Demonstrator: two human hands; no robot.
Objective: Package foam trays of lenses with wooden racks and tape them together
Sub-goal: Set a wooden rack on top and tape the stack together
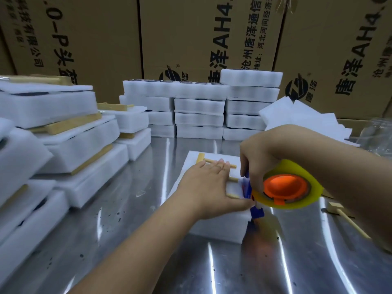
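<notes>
Taping step: left hand (209,187), fingers flat together, presses wooden rack (212,161) onto foam tray (220,228) mid-bench (148,240), right hand (261,158) grips tape dispenser (292,187) at tray's 3 o'clock edge; next probably needs tape drawn toward 9 o'clock, rack pinned.

left hand (209,187) is pressing flat on rack (200,158) atop tray (220,228) on table (131,209) | right hand (261,155) is gripping dispenser (286,187) (yellow, orange hub) at tray's right edge
</notes>
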